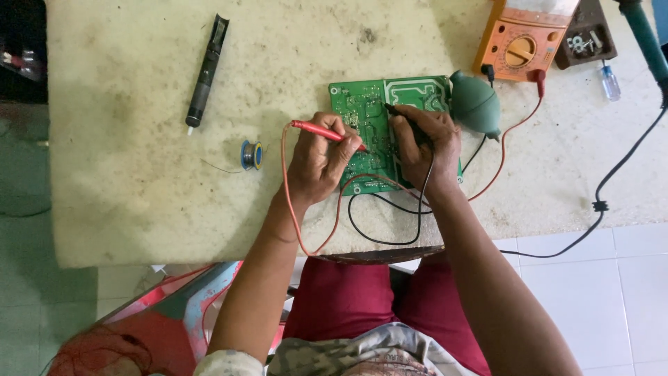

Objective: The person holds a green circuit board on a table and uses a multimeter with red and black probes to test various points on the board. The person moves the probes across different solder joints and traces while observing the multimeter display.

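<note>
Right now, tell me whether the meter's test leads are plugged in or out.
Plugged in. The black plug and red plug sit at the lower edge of the orange multimeter, wires running toward the hands.

Broad open room lies on the left of the worn beige felt mat (139, 188), broken only by the black pen-shaped desoldering pump (205, 73) and the small spool of solder wire (252, 154). To the right it is crowded: the dark green rubber blower bulb (476, 104) sits beside the green circuit board (376, 104), the orange multimeter (522, 38) behind it, and red and black test leads (348, 209) loop across the near edge.
</note>
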